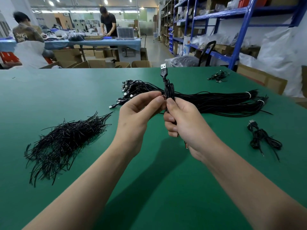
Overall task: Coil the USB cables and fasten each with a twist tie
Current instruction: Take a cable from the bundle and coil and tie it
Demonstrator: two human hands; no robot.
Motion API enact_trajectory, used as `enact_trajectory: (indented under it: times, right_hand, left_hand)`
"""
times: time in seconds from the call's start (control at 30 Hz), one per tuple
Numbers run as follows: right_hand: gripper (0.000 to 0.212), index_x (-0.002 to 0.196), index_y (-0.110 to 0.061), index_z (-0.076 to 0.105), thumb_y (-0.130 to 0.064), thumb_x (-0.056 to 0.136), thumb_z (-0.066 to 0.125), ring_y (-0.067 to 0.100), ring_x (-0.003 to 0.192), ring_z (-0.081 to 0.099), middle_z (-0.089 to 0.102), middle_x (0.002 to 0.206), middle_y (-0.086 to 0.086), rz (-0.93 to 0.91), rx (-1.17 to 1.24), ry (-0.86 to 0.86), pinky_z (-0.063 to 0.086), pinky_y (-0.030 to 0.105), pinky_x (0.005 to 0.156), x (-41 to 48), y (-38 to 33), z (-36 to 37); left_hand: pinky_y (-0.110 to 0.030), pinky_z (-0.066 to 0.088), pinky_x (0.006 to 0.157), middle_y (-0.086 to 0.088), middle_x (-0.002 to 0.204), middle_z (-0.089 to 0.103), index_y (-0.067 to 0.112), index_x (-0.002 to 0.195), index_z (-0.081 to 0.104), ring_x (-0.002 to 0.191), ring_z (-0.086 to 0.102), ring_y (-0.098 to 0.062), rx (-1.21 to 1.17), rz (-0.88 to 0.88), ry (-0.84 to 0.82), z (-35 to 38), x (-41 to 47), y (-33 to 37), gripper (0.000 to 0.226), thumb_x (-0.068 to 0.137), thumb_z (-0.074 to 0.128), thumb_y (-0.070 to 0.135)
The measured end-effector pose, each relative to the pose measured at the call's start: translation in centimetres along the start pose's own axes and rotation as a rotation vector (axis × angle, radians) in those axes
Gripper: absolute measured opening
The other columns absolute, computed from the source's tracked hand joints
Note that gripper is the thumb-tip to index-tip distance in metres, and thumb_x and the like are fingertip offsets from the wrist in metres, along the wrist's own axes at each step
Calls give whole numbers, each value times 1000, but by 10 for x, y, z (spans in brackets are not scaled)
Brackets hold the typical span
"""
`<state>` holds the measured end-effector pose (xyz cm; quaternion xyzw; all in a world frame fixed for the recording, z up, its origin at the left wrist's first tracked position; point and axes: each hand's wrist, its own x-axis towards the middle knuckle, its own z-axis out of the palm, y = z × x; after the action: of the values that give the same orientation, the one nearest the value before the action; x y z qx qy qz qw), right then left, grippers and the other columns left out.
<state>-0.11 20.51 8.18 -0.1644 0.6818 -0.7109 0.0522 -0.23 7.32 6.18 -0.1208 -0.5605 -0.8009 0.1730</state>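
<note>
My right hand [184,123] grips a coiled black USB cable [169,90] upright above the green table [149,163], its USB plug [163,70] pointing up. My left hand [137,113] pinches at the coil's middle with thumb and forefinger, where a thin tie seems to sit, mostly hidden by the fingers. Behind the hands lies a long bundle of uncoiled black USB cables [207,100]. A heap of black twist ties [66,140] lies at the left. One coiled, tied cable [264,136] rests at the right.
A small cluster of cables [218,77] lies near the far right table edge. Beyond the table are cardboard boxes [93,63], blue shelving [232,30], and two people at a blue-covered table [99,42].
</note>
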Motion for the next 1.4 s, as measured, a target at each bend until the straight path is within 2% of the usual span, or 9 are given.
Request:
enact_trajectory:
  times: [0.2,0.47,0.67,0.8,0.9,1.07,1.17,1.27,1.4]
  right_hand:
    - [26,89,-12,49,-22,110,37,4,46,26,30,60,-9,-92,-90,-12,22,20,43,-1,-2,3]
    - [27,87,-12,50,-21,109,38,3,47,27,33,63,-6,-128,-212,-22,26,16,42,2,5,1]
    - [26,106,-3,54,-24,108,39,23,64,33,43,81,8,-204,-324,-8,26,34,49,8,11,0]
    - [35,106,-1,53,-33,103,39,23,65,35,45,78,5,-226,-388,12,30,40,54,8,10,-2]
    - [31,100,-4,54,-32,105,39,19,64,37,46,73,-1,-232,-446,30,32,41,56,9,10,-3]
    - [32,99,-6,53,-33,105,37,13,57,34,42,65,-8,-239,-519,48,32,42,55,7,9,-4]
    - [30,99,-11,54,-34,106,36,12,59,39,44,66,-10,-227,-561,55,36,46,58,6,8,-4]
    - [22,93,-26,54,-28,107,36,1,58,40,45,66,-16,-215,-562,46,32,28,60,7,6,-5]
    - [24,91,-34,50,-24,107,35,-2,57,43,47,68,-15,-184,-617,2,30,22,58,7,2,-7]
  left_hand:
    - [-26,57,85,-5,85,75,13,91,76,74,69,-14,-130,-126,-59,-8,7,8,15,76,71,15]
    - [-26,58,86,-5,83,74,8,93,71,73,68,-14,25,-191,-94,-12,9,17,27,69,77,19]
    - [-33,57,95,-7,92,77,15,96,77,85,72,-15,242,-250,-133,-19,13,30,41,61,82,36]
    - [-33,55,93,-4,96,78,17,104,77,92,72,-11,346,-240,-171,-16,12,33,36,74,74,38]
    - [-31,52,88,2,92,78,21,102,78,90,71,-5,393,-246,-170,-14,10,34,34,76,71,42]
    - [-27,54,85,-2,92,78,15,99,78,86,70,-8,328,-228,-133,-11,10,32,18,85,72,25]
    - [-27,56,86,-1,99,79,15,108,76,90,71,-9,298,-181,-99,-7,8,29,19,90,72,13]
    - [-28,57,92,-3,105,78,11,115,72,97,72,-12,233,-130,-81,-1,5,25,26,90,70,5]
    - [-19,55,82,-3,105,78,9,117,71,96,73,-10,174,-71,-64,4,2,18,29,90,69,-1]
